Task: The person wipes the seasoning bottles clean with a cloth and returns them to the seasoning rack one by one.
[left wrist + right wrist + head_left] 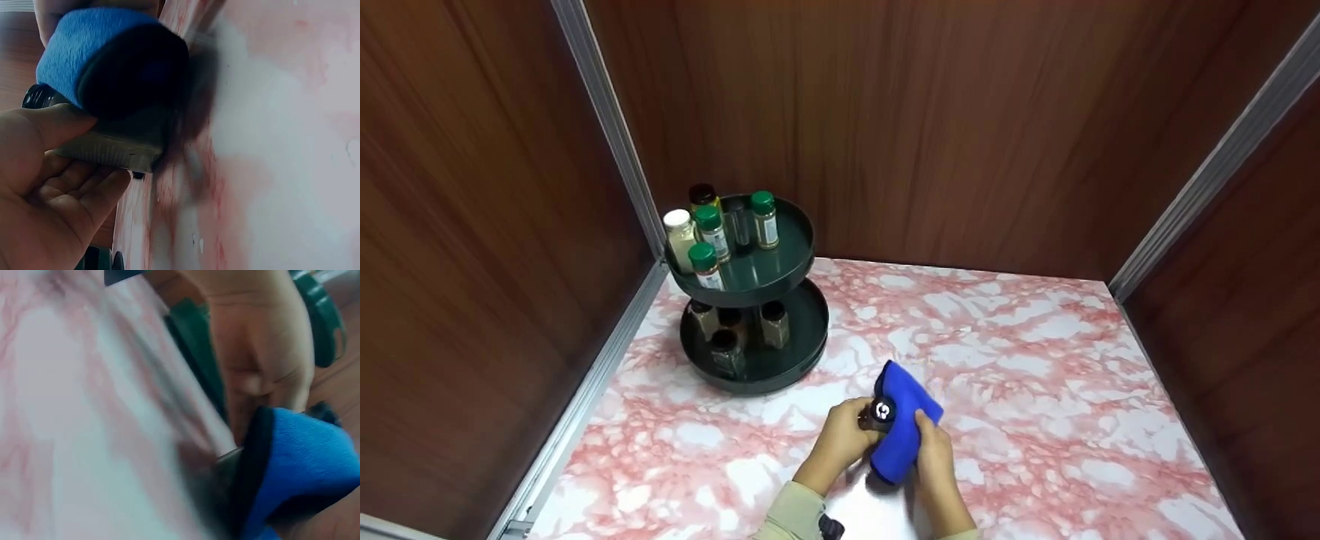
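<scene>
My left hand [838, 437] grips a small spice jar [107, 149] between thumb and fingers, just above the table. The jar's black cap [883, 409], with a white mark on top, faces up in the head view. A blue cloth [913, 397] with dark edging lies folded against the jar's side. My right hand [936, 452] pinches that cloth, thumb on its near face. In the left wrist view the cloth hides part of the jar. The right wrist view shows the left hand [264, 349] behind the cloth [315, 455]; the jar is mostly covered there.
A dark green two-tier round rack [776, 266] stands at the back left. Its upper tier holds several jars, some with green caps [763, 201]; dark-capped jars [775, 324] stand on the lower tier. Wood-grain panels [922, 135] enclose the pink-and-white marbled table [1035, 360].
</scene>
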### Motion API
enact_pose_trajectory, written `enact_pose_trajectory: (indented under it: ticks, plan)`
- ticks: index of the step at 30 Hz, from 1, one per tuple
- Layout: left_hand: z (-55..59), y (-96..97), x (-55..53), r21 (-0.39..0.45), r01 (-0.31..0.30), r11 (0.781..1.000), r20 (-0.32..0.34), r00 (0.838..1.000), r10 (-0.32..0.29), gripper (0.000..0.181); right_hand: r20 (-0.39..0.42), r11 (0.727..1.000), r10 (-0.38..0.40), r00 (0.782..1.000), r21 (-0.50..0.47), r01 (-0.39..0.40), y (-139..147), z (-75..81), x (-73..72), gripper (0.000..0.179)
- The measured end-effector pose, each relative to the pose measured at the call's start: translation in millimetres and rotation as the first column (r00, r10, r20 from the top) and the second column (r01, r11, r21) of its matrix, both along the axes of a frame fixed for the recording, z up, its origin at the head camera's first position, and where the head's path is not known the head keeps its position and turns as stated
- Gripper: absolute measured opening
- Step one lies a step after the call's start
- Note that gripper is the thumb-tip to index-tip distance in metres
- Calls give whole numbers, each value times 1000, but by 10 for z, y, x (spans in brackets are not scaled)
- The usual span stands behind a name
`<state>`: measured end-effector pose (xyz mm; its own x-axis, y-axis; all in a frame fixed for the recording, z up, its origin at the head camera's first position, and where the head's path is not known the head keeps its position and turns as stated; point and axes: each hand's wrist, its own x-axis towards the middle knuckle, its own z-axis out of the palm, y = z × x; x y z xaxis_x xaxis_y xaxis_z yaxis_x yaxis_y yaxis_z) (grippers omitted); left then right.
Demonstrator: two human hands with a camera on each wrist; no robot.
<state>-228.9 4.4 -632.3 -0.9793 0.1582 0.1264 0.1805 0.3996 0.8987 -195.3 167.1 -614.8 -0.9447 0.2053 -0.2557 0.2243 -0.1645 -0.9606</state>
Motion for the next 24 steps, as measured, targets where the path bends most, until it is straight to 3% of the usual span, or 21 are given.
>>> enact_pose_trajectory:
  ticks: [4,9,14,19,24]
  plan:
    - [-2,-2,8,7,7,1000,0,1000,-7,42,19,999,17,1000,-33,-16,74,224,84,54]
    - [-7,2,26,-8,-4,1000,-24,1000,4,42,-58,997,6,998,-80,-11,86,408,66,49]
    - [-9,21,22,-37,3,999,-57,998,-5,42,-106,991,-46,993,-126,32,20,257,-63,45]
    - [-5,15,14,-63,-4,998,-74,997,-1,40,-75,999,-26,997,-27,24,-27,4,-105,52]
    - [-2,3,6,-35,-4,999,-29,1000,3,44,-35,1000,4,999,19,-3,-31,-73,-31,55]
